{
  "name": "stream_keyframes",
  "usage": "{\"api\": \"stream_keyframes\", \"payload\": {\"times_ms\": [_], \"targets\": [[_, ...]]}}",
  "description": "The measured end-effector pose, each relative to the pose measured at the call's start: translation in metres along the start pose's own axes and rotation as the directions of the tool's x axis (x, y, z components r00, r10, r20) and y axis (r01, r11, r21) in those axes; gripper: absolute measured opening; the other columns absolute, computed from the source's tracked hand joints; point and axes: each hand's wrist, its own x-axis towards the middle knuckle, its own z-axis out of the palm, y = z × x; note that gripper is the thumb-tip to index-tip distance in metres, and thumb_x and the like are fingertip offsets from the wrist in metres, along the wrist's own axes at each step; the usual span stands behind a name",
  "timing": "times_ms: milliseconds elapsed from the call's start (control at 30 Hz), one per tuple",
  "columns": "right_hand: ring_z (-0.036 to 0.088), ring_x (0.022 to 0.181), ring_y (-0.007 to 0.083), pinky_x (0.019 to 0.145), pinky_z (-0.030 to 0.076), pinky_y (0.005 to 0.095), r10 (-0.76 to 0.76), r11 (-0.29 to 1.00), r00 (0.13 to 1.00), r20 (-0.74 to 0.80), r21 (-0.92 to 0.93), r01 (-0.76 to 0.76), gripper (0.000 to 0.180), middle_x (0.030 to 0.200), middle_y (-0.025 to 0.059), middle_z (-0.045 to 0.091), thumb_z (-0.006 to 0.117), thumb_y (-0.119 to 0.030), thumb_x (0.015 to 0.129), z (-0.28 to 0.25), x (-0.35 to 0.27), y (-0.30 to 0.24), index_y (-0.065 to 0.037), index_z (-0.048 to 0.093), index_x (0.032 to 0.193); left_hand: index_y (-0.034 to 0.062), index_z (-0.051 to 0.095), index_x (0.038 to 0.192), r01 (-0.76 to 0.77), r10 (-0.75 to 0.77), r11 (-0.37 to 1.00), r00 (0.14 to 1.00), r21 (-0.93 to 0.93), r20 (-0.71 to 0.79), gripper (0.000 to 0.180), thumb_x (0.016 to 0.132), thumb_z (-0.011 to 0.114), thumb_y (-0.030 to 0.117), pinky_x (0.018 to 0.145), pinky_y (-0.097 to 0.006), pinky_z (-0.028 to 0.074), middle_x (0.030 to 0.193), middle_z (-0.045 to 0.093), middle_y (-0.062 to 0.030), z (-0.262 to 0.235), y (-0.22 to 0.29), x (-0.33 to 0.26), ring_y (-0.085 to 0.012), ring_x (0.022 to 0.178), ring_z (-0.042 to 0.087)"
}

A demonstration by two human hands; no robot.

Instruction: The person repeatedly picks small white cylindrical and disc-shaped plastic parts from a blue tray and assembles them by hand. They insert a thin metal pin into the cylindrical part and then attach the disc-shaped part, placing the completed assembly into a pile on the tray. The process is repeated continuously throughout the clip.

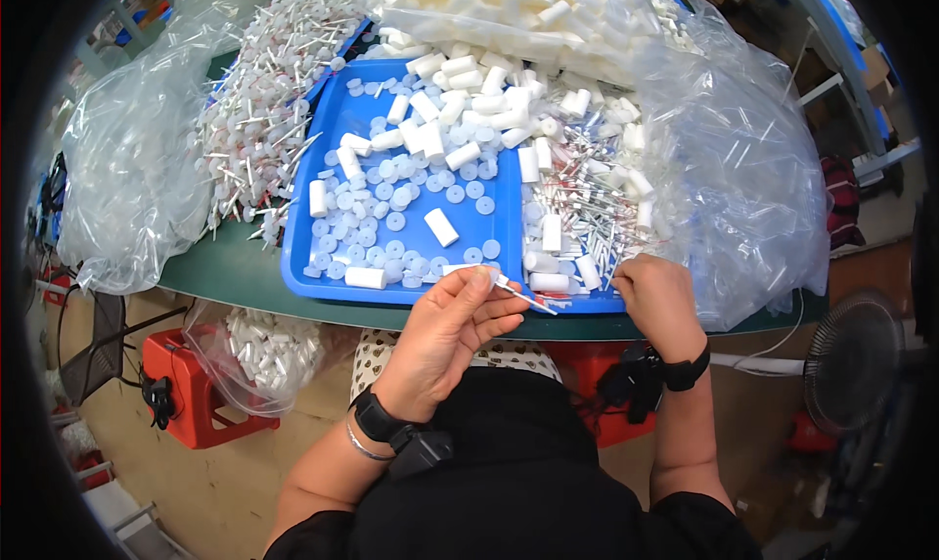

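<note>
My left hand (437, 333) is raised over the near edge of a blue tray (411, 294), thumb and forefinger pinched on a thin white stick (529, 297) that points to the right. Part of a small pale piece shows at its pinched end. Translucent round discs (367, 237) and white foam-like cylinders (441, 226) lie loose in the tray. At the near right, my right hand (657, 294) is closed with curled fingers beside a heap of thin sticks (587, 193). Its fingertips are partly hidden, and I cannot make out what they hold.
A big bag of white cylinders (528, 12) lies at the back. To the left is a heap of sticks with discs (259, 120). Clear plastic bags (137, 169) flank the green table (230, 271). Below are a red stool (191, 394) and a fan (851, 359).
</note>
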Motion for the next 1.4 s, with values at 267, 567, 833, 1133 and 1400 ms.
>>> {"api": "stream_keyframes", "payload": {"times_ms": [267, 567, 833, 1133, 1400], "targets": [[0.062, 0.068, 0.0360, 0.062, 0.049, 0.0425, -0.080, 0.993, 0.996, -0.043, 0.086, 0.084, 0.004, 0.073, 0.0155, 0.062, 0.063, -0.006, 0.075, -0.007, 0.007, 0.006, -0.002, 0.060, 0.075, 0.0022, 0.056, 0.108, 0.014, -0.017, 0.997, 0.999, -0.079, -0.041, 0.022, 0.100, 0.052, 0.022, 0.092, -0.033, 0.055, 0.113, 0.062, -0.0167, 0.001, -0.001, 0.000, -0.0267, 0.109, 0.063], [0.063, 0.068, 0.0288, 0.062, 0.050, 0.0354, 0.036, 0.902, 0.982, -0.186, 0.428, 0.048, 0.012, 0.088, 0.0141, 0.063, 0.065, 0.000, 0.081, -0.024, 0.003, -0.030, 0.000, 0.064, 0.094, 0.0028, 0.056, 0.111, -0.040, 0.036, 0.993, 0.999, -0.114, -0.033, 0.022, 0.100, 0.053, 0.021, 0.090, -0.032, 0.055, 0.111, 0.064, -0.0152, 0.006, 0.003, 0.004, -0.0254, 0.106, 0.064], [0.065, 0.069, 0.0263, 0.062, 0.051, 0.0342, -0.057, 0.820, 0.976, -0.211, 0.548, 0.166, 0.009, 0.079, 0.0115, 0.067, 0.069, -0.003, 0.082, -0.016, 0.006, -0.060, 0.000, 0.067, 0.090, 0.0033, 0.057, 0.112, -0.053, 0.051, 0.991, 0.999, -0.125, -0.016, 0.022, 0.099, 0.054, 0.021, 0.090, -0.032, 0.055, 0.109, 0.064, -0.0142, 0.013, 0.002, 0.003, -0.0244, 0.106, 0.064], [0.064, 0.067, 0.0257, 0.059, 0.049, 0.0346, -0.089, 0.822, 0.968, -0.234, 0.531, 0.204, 0.009, 0.077, 0.0106, 0.066, 0.070, -0.002, 0.080, -0.012, 0.007, -0.064, -0.001, 0.067, 0.088, 0.0035, 0.057, 0.112, -0.068, 0.067, 0.991, 0.998, -0.113, -0.015, 0.022, 0.099, 0.054, 0.021, 0.090, -0.031, 0.055, 0.109, 0.064, -0.0133, 0.008, -0.001, 0.004, -0.0239, 0.105, 0.065], [0.065, 0.069, 0.0264, 0.061, 0.050, 0.0343, -0.104, 0.811, 0.962, -0.251, 0.539, 0.228, 0.010, 0.079, 0.0112, 0.067, 0.071, -0.002, 0.079, -0.011, 0.009, -0.066, 0.000, 0.066, 0.088, 0.0031, 0.055, 0.113, -0.100, 0.095, 0.991, 0.994, -0.087, -0.059, 0.023, 0.100, 0.052, 0.021, 0.089, -0.031, 0.055, 0.108, 0.065, -0.0132, 0.008, 0.001, 0.003, -0.0229, 0.105, 0.065]]}}
